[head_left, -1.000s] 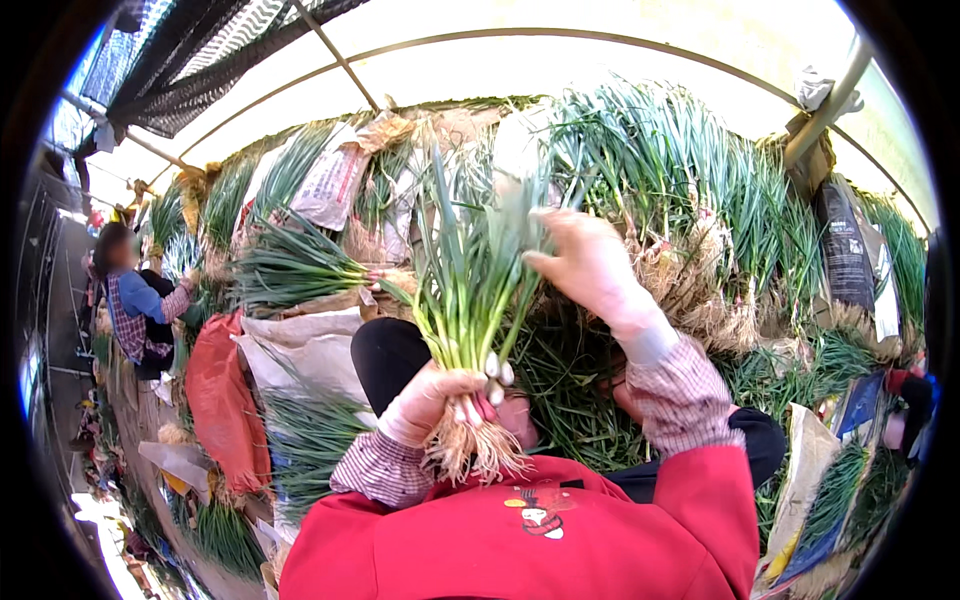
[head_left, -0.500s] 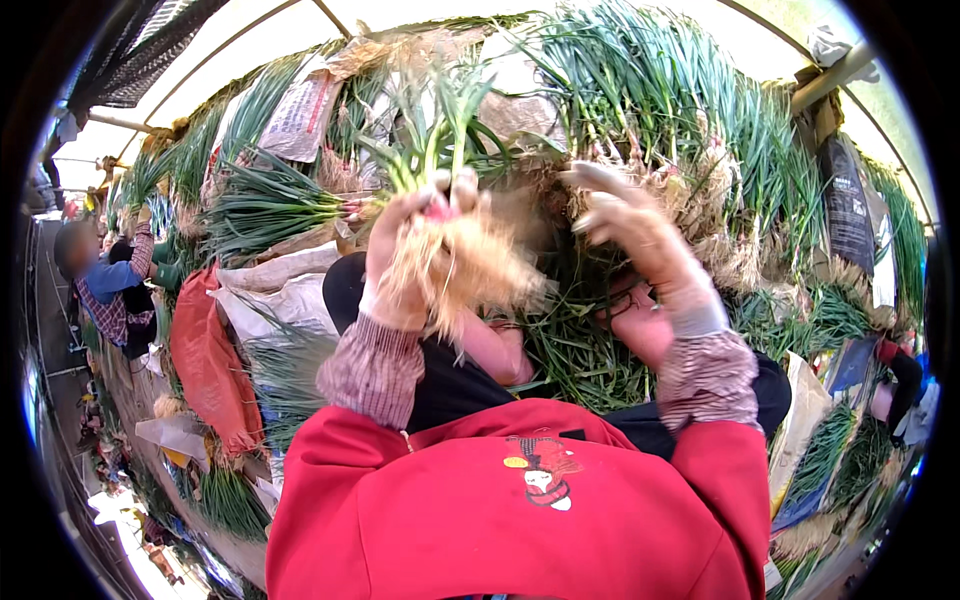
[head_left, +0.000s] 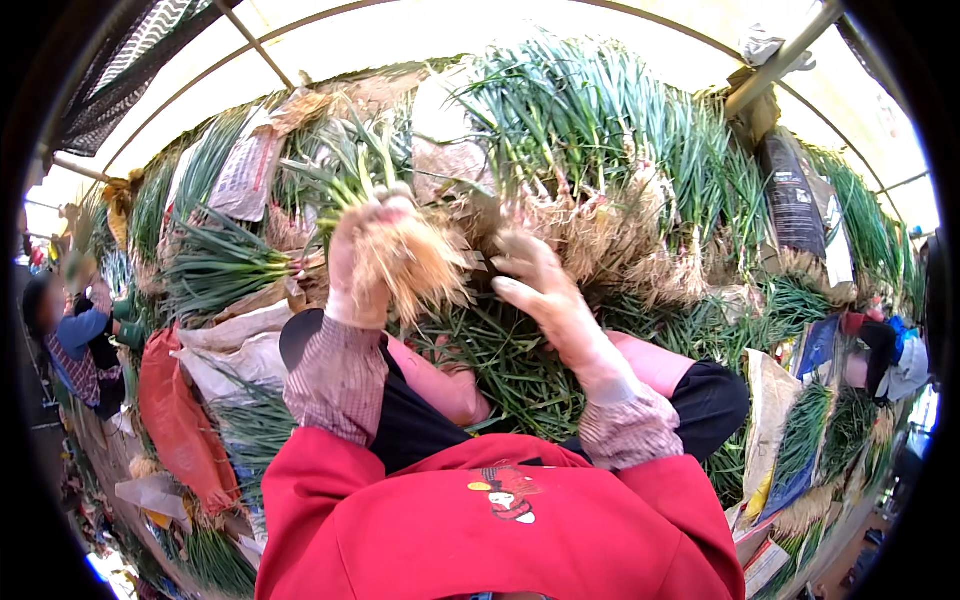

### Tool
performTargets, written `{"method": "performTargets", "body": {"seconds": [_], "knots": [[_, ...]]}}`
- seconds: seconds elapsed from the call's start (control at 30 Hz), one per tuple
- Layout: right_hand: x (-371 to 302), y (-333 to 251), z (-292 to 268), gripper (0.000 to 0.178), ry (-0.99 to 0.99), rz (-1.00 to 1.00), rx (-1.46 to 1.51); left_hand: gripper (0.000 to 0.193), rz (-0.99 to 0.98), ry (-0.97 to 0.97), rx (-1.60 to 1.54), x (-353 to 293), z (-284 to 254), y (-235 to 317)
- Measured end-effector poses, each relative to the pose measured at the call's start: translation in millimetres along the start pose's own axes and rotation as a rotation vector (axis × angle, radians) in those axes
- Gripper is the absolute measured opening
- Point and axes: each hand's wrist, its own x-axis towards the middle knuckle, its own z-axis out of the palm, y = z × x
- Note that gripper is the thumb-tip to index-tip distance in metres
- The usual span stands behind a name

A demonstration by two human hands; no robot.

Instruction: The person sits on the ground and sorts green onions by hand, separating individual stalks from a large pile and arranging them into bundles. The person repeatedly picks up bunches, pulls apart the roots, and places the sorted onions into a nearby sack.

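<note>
My left hand (head_left: 346,262) is closed around a bunch of spring onions (head_left: 408,262). Their pale, shaggy roots hang toward me, and the green leaves point up and away. To its right is my right hand (head_left: 548,300), with the fingers stretched out, thumb apart, and nothing visible in them. Its fingertips are slightly blurred, close to a small dark shape beside the roots that I cannot make out. Below both hands, a heap of loose green leaves (head_left: 525,375) lies between my legs.
Rows of spring onions (head_left: 610,110) stand along the far side, roots toward me. A bundle of spring onions (head_left: 225,265) lies left, near a red sack (head_left: 180,415). A black bag (head_left: 795,195) stands right. Another person (head_left: 78,340) sits at far left.
My right hand has come down and left, toward the roots. My left hand keeps the bunch, which appears a little lower and farther left. The whole view has shifted.
</note>
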Motion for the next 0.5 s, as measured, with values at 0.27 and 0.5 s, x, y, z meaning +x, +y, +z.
{"method": "performTargets", "body": {"seconds": [0.27, 0.5], "knots": [[111, 53, -40, 0.032, 0.239, -0.324, -1.21, 0.036, 0.193, 0.107, 0.016, -18, -3, -23], [164, 17, -53, 0.028, 0.228, 0.134, -0.386, 0.066, 0.016, 0.191, -0.069, -17, -54, -19]]}}
